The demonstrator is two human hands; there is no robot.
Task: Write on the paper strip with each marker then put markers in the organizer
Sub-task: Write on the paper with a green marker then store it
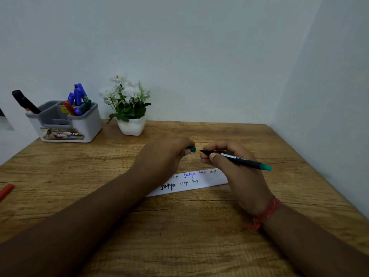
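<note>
The wooden table [199, 226] has wide bare room in the near part, between and below the two forearms, and also at the far right side up to the wall. At the far left stands the organizer [65, 122]; markers stick out of it, and a black marker [25, 101] leans out to the left, so the way in from above is narrow. Just right of it stands the flower pot [131, 125], with a bare gap between them. The paper strip [191, 181] lies flat in the middle. A red thing, perhaps a marker [6, 191], lies at the left edge.
</note>
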